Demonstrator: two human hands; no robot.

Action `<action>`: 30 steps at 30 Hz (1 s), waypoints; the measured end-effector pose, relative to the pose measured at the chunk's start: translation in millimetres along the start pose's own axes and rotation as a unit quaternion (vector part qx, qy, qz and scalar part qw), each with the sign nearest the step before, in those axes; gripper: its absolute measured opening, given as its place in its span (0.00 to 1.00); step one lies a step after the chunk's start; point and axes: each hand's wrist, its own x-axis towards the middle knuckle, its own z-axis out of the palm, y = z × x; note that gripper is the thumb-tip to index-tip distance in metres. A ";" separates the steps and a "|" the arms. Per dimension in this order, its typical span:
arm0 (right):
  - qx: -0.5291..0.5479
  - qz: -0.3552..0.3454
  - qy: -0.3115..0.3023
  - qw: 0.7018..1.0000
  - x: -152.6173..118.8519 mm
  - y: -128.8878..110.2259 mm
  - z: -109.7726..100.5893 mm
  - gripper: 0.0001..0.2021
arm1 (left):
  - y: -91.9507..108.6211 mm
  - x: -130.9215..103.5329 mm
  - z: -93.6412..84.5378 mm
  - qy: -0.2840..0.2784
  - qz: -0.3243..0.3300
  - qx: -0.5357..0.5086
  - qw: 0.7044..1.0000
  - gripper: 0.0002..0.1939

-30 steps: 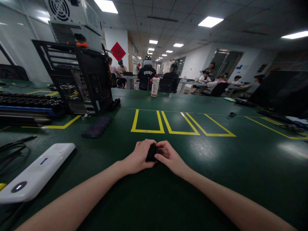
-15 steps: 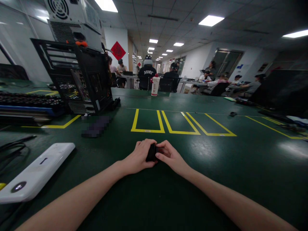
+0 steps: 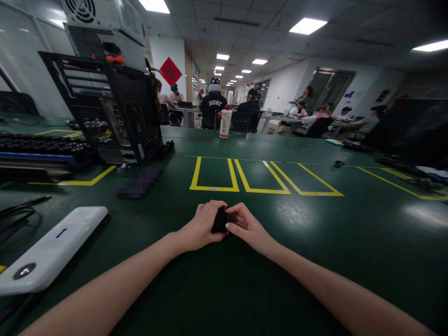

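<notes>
A small black object (image 3: 219, 220) is held between my two hands above the green table (image 3: 224, 284), near the middle of the view. Fingers and thumb of my left hand (image 3: 205, 226) wrap round its left side. My right hand (image 3: 249, 226) pinches its right edge with the thumb and fingertips. Parts of the object are hidden by the fingers, and I cannot make out what it is.
Yellow tape outlines (image 3: 214, 189) lie beyond my hands. On the left are a white device (image 3: 56, 247), a blurred dark item (image 3: 139, 183), cables and an open black computer case (image 3: 129, 112). A cup (image 3: 225, 123) stands at the far edge; people sit beyond.
The view has shifted very slightly. Both hands keep their hold on the black object, with hardly any movement.
</notes>
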 end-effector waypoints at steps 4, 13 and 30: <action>0.001 0.013 0.009 1.000 0.6 -1.9 0.4 0.12 | 2.6 0.2 -3.1 -0.011 -0.001 -0.004 1.000 0.26; -0.020 -0.009 -0.003 1.000 -0.3 -0.9 0.8 0.15 | -1.7 -0.3 2.1 0.001 -0.005 -0.006 1.000 0.28; -0.013 0.003 -0.006 1.000 -1.8 -5.4 0.5 0.15 | 3.5 -0.7 -3.2 -0.014 -0.009 -0.015 1.000 0.27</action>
